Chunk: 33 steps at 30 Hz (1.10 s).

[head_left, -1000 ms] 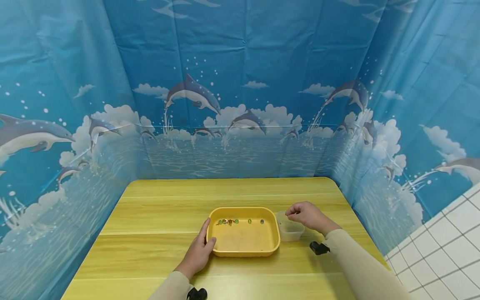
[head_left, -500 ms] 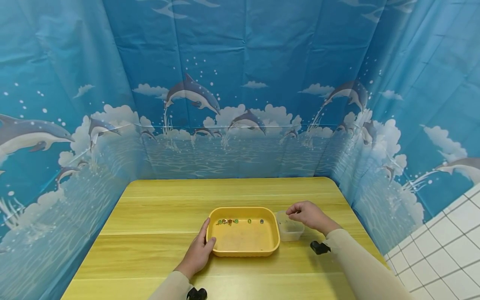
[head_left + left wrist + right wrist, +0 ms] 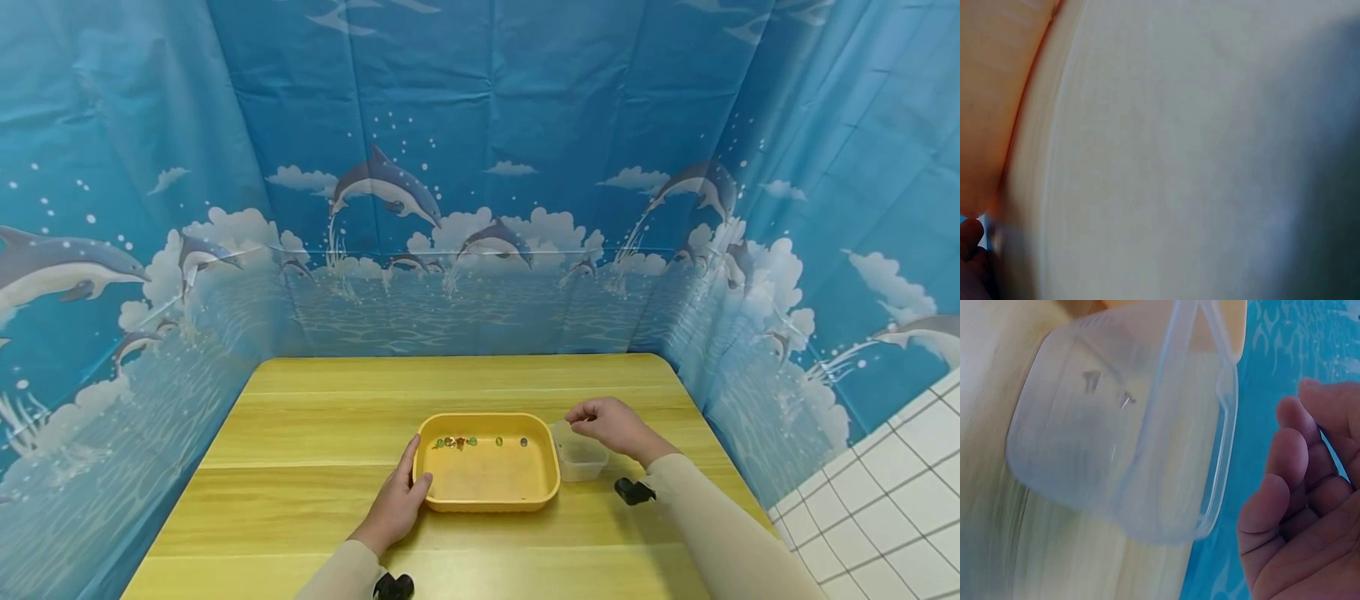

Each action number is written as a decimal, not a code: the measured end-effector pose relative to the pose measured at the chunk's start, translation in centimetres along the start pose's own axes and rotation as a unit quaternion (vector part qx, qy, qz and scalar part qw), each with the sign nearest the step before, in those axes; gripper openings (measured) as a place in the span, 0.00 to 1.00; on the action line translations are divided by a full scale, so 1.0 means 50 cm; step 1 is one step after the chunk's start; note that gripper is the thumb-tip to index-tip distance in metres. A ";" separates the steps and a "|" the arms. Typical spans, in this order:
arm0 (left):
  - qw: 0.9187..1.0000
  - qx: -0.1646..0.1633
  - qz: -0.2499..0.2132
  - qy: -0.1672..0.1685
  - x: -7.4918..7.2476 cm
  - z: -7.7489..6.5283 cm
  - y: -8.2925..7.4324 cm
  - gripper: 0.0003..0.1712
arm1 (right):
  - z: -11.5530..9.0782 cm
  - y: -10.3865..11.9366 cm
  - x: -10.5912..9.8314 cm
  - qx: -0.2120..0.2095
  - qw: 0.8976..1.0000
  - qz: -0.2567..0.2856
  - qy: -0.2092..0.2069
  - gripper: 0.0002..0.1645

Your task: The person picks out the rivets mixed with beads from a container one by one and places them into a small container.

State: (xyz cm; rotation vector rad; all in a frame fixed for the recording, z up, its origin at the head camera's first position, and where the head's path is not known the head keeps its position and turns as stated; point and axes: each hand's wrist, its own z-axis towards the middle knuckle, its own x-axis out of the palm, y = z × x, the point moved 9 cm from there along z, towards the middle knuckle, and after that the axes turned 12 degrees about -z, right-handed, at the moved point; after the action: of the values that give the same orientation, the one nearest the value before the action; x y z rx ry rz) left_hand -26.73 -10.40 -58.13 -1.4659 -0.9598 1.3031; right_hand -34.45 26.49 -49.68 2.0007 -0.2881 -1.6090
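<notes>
My left hand (image 3: pixel 397 504) holds the left side of a yellow plastic tray (image 3: pixel 491 506), thumb over the near-left rim and fingers along the outer wall. Small glassy green marbles (image 3: pixel 498 442), a bluish one (image 3: pixel 523 442) and brown-gold pieces (image 3: pixel 460 443) lie in a row along the tray's far side. Above a clear plastic container (image 3: pixel 583 471) is my right hand (image 3: pixel 615 427). In the right wrist view its fingers (image 3: pixel 1288 453) are curled, with thumb and index tips together. Nothing shows between them; something tiny could be hidden. Small shiny bits (image 3: pixel 1125 400) appear through the container wall.
The container stands against the tray's right side on a yellow wood-grain table (image 3: pixel 315 433). A blue dolphin-print curtain (image 3: pixel 480 317) surrounds the table's back and sides. White tiles (image 3: pixel 892 492) show at the right.
My right hand has risen slightly and shifted a little left over the container, towards the tray. The left hand, the tray and its contents have stayed in place.
</notes>
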 end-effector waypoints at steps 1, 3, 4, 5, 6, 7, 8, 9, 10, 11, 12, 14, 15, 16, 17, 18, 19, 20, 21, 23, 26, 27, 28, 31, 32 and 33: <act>1.000 -0.001 -0.002 0.000 0.000 0.000 0.001 0.40 | 0.001 0.006 0.000 -0.003 1.000 0.000 0.001 0.14; 1.000 0.000 -0.001 0.000 0.001 0.001 0.003 0.40 | 0.004 0.020 0.001 -0.007 1.000 0.000 0.001 0.15; 1.000 -0.001 -0.001 0.000 0.001 0.003 0.004 0.40 | 0.006 0.028 0.002 -0.009 1.000 0.000 0.002 0.16; 1.000 -0.003 -0.002 0.000 0.001 0.004 0.004 0.41 | 0.009 0.036 0.004 -0.012 1.000 -0.002 0.002 0.16; 1.000 0.000 0.000 -0.001 0.001 0.004 0.004 0.41 | 0.011 0.045 0.006 -0.015 1.000 -0.001 0.003 0.17; 1.000 0.001 -0.001 0.001 0.001 0.005 0.004 0.41 | 0.013 0.053 0.008 -0.016 1.000 0.001 0.005 0.17; 1.000 0.002 -0.001 0.000 0.000 0.006 0.004 0.41 | 0.016 0.062 0.011 -0.017 1.000 0.005 0.008 0.18; 1.000 -0.002 -0.002 0.000 0.000 0.008 0.007 0.41 | 0.018 0.071 0.014 -0.019 1.000 0.009 0.010 0.18; 1.000 0.000 -0.003 0.000 0.000 0.008 0.007 0.41 | 0.021 0.081 0.018 -0.023 1.000 0.014 0.013 0.18; 1.000 0.001 -0.004 0.000 0.000 0.009 0.007 0.41 | 0.024 0.090 0.022 -0.026 0.999 0.018 0.015 0.18; 1.000 0.002 -0.005 0.001 0.000 0.010 0.008 0.40 | 0.028 0.099 0.027 -0.029 0.999 0.022 0.017 0.18; 1.000 -0.004 -0.008 -0.001 -0.001 0.011 0.012 0.41 | 0.033 0.117 0.036 -0.036 0.999 0.027 0.021 0.18; 1.000 -0.004 -0.008 -0.001 -0.001 0.011 0.013 0.40 | 0.036 0.126 0.040 -0.040 0.999 0.029 0.023 0.18; 1.000 -0.003 -0.008 -0.002 -0.001 0.011 0.014 0.40 | 0.038 0.136 0.045 -0.044 0.998 0.031 0.025 0.18; 1.000 -0.003 -0.007 -0.002 -0.001 0.011 0.016 0.40 | 0.041 0.144 0.050 -0.045 0.998 0.032 0.027 0.18; 1.000 -0.003 -0.007 -0.002 -0.001 0.011 0.017 0.40 | 0.043 0.152 0.054 -0.046 0.998 0.033 0.028 0.18; 1.000 -0.002 -0.005 -0.002 -0.001 0.010 0.017 0.40 | 0.045 0.161 0.058 -0.046 0.998 0.036 0.031 0.18; 1.000 -0.002 -0.007 -0.001 0.000 0.010 0.017 0.40 | 0.047 0.168 0.062 -0.048 0.998 0.039 0.033 0.18; 1.000 -0.002 -0.007 0.000 0.000 0.010 0.016 0.41 | 0.050 0.175 0.066 -0.049 0.997 0.039 0.035 0.18; 1.000 -0.003 -0.007 0.002 0.001 0.009 0.015 0.41 | 0.055 0.189 0.075 -0.052 0.997 0.043 0.042 0.18; 1.000 -0.006 -0.010 0.003 0.002 0.007 0.012 0.41 | 0.063 0.208 0.089 -0.064 0.996 0.042 0.048 0.18; 1.000 -0.007 -0.009 0.003 0.002 0.006 0.011 0.41 | 0.066 0.214 0.093 -0.067 0.996 0.039 0.049 0.18; 1.000 -0.007 -0.009 0.003 0.002 0.004 0.009 0.41 | 0.069 0.219 0.098 -0.072 0.995 0.036 0.051 0.18; 1.000 -0.002 -0.005 0.004 0.002 0.000 0.003 0.41 | 0.078 0.232 0.112 -0.078 0.995 0.029 0.054 0.18; 1.000 -0.003 -0.004 0.005 0.002 -0.001 0.001 0.41 | 0.081 0.236 0.117 -0.079 0.995 0.029 0.056 0.18; 1.000 -0.002 -0.004 0.006 0.003 -0.002 -0.001 0.40 | 0.084 0.240 0.121 -0.080 0.995 0.026 0.058 0.18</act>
State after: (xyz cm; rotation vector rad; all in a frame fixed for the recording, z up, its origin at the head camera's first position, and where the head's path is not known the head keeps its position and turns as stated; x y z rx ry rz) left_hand -26.59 -10.28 -58.12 -1.4699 -0.9586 1.2855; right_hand -34.83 12.43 -48.83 1.9385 -0.1619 -1.4315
